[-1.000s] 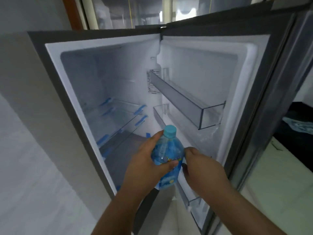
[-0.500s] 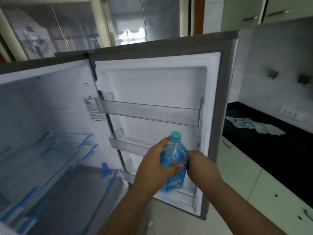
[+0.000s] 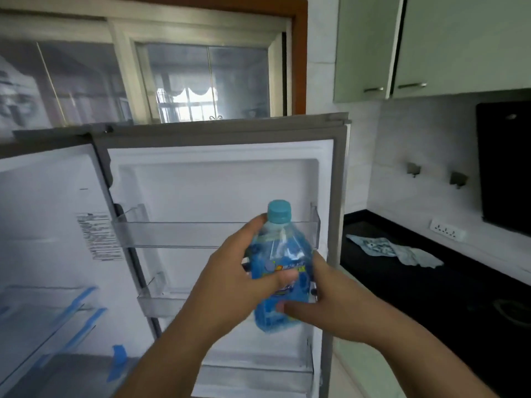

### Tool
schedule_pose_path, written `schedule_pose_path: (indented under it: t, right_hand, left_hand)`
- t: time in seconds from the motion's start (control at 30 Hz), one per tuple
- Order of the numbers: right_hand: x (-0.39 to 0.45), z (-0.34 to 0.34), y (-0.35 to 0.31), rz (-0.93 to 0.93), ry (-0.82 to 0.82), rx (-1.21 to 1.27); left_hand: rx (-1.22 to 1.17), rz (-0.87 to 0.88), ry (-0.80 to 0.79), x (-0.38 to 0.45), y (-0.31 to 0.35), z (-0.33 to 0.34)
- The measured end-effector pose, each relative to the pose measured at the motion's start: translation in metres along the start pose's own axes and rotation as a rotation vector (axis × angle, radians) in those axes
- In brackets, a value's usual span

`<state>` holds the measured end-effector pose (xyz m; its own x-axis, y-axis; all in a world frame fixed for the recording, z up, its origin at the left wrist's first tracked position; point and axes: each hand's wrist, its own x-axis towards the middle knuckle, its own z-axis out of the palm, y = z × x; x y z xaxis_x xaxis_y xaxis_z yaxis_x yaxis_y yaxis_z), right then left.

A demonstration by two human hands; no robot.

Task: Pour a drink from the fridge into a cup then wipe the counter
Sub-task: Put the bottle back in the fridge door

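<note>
In the centre of the frame both hands grasp a blue bottle with a turquoise cap, held upright in front of the open fridge door. The left hand wraps the bottle's left side, thumb across the label and fingertips near the shoulder under the cap. The right hand clasps the lower right side, its thumb lying across the front low down; its other fingers are hidden behind the bottle. The label print is blurred and cannot be read, and the bottle's base is partly covered by the right thumb.

At the left of the frame the fridge interior is cut off by the edge; glass shelves with blue tape strips show only in part. A sticker on the inner wall is too small to read. Clear door bins cross the door behind the hands, the lower ones partly blocked by the forearms.

At the right, a black counter runs along a white wall, with a pale blue cloth lying crumpled on it. A wall socket sits above the counter, and a dark panel is cut by the right edge. Pale green cabinets fill the upper right, and a window the upper left.
</note>
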<state>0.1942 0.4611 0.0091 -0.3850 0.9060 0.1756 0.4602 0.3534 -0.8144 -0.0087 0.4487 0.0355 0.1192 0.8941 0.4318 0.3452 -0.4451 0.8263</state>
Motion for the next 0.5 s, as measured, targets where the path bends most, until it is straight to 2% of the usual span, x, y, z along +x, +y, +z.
schedule_pose_path:
  t: [0.17, 0.3, 0.43, 0.5]
  right_hand:
    - [0.033, -0.032, -0.053, -0.153, 0.251, 0.086]
    - [0.079, -0.038, -0.082, -0.220, 0.318, 0.016]
    - [0.128, -0.025, -0.097, -0.258, 0.376, -0.154]
    - [0.149, -0.012, -0.098, -0.246, 0.420, -0.298]
  left_hand:
    - [-0.155, 0.130, 0.056, 0.052, 0.035, -0.040]
    - [-0.157, 0.187, 0.186, 0.086, 0.033, -0.079]
    - [-0.127, 0.171, 0.259, 0.106, 0.007, -0.119]
    - [-0.022, 0.130, 0.283, 0.111, -0.015, -0.137]
